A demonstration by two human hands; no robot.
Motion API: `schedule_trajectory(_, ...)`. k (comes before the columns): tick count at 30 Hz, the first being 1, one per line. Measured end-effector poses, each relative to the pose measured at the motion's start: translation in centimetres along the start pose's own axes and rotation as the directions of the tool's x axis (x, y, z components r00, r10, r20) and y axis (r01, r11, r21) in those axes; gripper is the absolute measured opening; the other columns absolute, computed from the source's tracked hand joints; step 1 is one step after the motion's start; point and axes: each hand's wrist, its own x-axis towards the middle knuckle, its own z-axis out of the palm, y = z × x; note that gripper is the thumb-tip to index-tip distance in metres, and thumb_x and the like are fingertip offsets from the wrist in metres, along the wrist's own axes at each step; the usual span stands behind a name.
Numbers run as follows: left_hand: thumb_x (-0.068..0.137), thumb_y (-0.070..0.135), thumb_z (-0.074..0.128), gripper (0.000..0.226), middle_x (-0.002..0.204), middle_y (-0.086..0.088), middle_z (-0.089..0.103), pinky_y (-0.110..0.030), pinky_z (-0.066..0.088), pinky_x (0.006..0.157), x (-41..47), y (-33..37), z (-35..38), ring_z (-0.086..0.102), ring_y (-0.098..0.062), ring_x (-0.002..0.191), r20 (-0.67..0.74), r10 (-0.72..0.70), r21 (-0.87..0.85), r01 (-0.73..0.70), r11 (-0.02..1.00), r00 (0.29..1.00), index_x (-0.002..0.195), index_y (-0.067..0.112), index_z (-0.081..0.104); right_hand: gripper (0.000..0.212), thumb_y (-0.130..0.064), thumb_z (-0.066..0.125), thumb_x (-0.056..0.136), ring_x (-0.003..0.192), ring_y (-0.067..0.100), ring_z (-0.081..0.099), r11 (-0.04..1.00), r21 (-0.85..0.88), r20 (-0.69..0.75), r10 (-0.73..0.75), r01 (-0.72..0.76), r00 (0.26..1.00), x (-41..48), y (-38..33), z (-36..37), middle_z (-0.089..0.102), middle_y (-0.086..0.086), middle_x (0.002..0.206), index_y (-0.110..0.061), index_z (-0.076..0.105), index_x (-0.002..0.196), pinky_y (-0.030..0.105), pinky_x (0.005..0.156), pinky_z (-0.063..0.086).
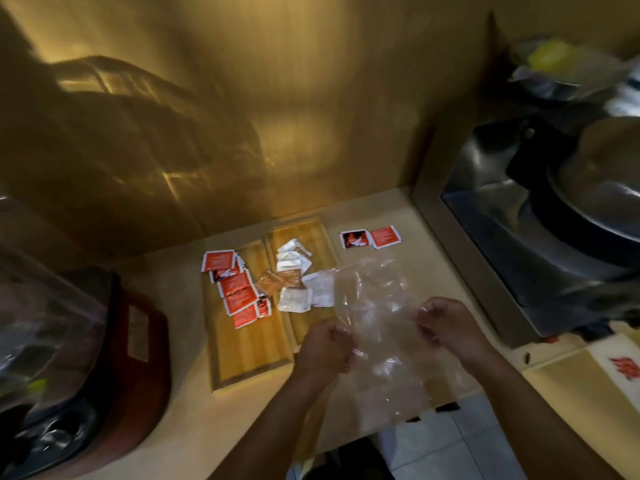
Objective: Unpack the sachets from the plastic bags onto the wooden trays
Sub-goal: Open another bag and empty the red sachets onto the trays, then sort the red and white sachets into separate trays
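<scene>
A clear plastic bag hangs above the counter, held at its two sides. My left hand grips its left edge and my right hand grips its right edge. Two wooden trays lie side by side: the left tray carries several red sachets, the right tray carries white sachets and brown sachets. More white sachets lie at the right tray's edge, partly behind the bag. Two red sachets sit on the bare counter to the right.
A red appliance with crumpled plastic on it stands at the left. A steel sink holding a large pan is at the right. The wall rises just behind the trays. A red-printed white packet lies at the far right.
</scene>
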Motion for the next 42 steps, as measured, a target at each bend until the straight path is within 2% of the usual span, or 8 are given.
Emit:
schedule_trajectory(7,0.073,0.022,0.057,0.01,0.065,-0.003,0.057,-0.028,0.053,0.056,2.0,-1.7,5.1,0.056,-0.019,0.054,-0.013,-0.036,0.217,0.038,0.976,0.999,0.066,0.022,0.05,0.041,0.005,0.053,0.084,0.043,0.01,0.049,0.98,-0.175,-0.121,0.075,-0.096,0.99,0.9,5.8,-2.6,0.053,-0.008,0.038,-0.019,0.049,0.051,0.012,0.041,0.036)
schedule_trajectory(15,0.077,0.022,0.067,0.016,0.078,-0.011,0.072,-0.033,0.052,0.073,3.9,-4.7,6.3,0.067,-0.026,0.078,-0.134,-0.002,0.417,0.058,0.907,0.991,0.064,0.02,0.057,0.015,-0.021,0.051,0.084,0.079,0.023,0.062,0.876,-0.446,-0.106,0.152,-0.184,0.983,1.7,8.0,-1.8,0.07,0.005,0.089,-0.018,0.065,0.086,0.028,0.071,0.047)
schedule_trajectory(23,0.085,0.021,0.056,0.036,0.038,0.005,0.052,-0.021,0.038,0.046,3.3,-1.9,4.8,0.047,-0.01,0.036,-0.053,-0.129,0.431,0.139,0.892,0.99,0.05,0.019,0.055,0.01,-0.03,0.049,0.088,0.088,0.023,0.063,0.738,-0.67,-0.011,0.095,-0.078,0.995,2.8,6.4,-3.1,0.068,0.004,0.099,-0.024,0.054,0.081,0.029,0.073,0.046)
schedule_trajectory(26,0.09,0.02,0.052,0.031,0.056,-0.008,0.06,-0.022,0.039,0.051,3.5,-0.1,3.8,0.047,-0.006,0.042,0.033,-0.115,0.511,0.082,0.856,0.993,0.063,0.009,0.062,0.019,-0.027,0.043,0.092,0.097,0.024,0.064,0.651,-0.759,-0.009,0.01,-0.013,1.0,3.9,4.6,-3.8,0.068,0.006,0.107,-0.018,0.059,0.097,0.031,0.075,0.045)
schedule_trajectory(28,0.093,0.019,0.05,0.029,0.088,-0.029,0.065,-0.024,0.042,0.058,3.9,1.6,3.2,0.053,-0.01,0.056,0.052,-0.085,0.56,0.042,0.828,0.995,0.09,-0.006,0.065,0.021,-0.029,0.042,0.092,0.1,0.028,0.063,0.64,-0.768,-0.019,-0.014,-0.006,1.0,4.8,2.9,-4.1,0.067,0.01,0.107,-0.014,0.058,0.094,0.032,0.077,0.045)
schedule_trajectory(32,0.089,0.022,0.054,0.031,0.111,-0.02,0.067,-0.04,0.053,0.087,5.4,5.0,2.0,0.064,-0.032,0.101,-0.071,-0.006,0.588,0.047,0.807,0.997,0.108,0.0,0.063,0.016,-0.03,0.047,0.088,0.089,0.028,0.063,0.709,-0.704,-0.013,-0.079,0.047,0.997,7.2,0.3,-4.3,0.068,0.011,0.096,-0.017,0.053,0.081,0.028,0.068,0.04)
schedule_trajectory(38,0.089,0.009,0.045,0.015,0.097,-0.017,0.07,-0.034,0.048,0.075,8.8,9.2,1.4,0.064,-0.032,0.091,-0.127,0.298,0.603,-0.165,0.781,0.946,0.083,0.006,0.059,0.016,-0.03,0.054,0.085,0.083,0.03,0.061,0.737,-0.661,0.03,-0.161,0.14,0.987,11.8,-2.9,-3.1,0.067,0.01,0.088,-0.017,0.053,0.078,0.03,0.068,0.045)
schedule_trajectory(42,0.091,0.011,0.045,0.021,0.105,-0.019,0.067,-0.036,0.05,0.077,12.7,10.5,1.9,0.062,-0.033,0.096,-0.166,0.391,0.682,-0.181,0.708,0.905,0.1,0.001,0.061,0.011,-0.02,0.053,0.085,0.087,0.027,0.059,0.728,-0.643,0.099,-0.231,0.24,0.968,14.7,-4.3,-1.6,0.067,0.009,0.1,-0.016,0.059,0.094,0.031,0.076,0.047)
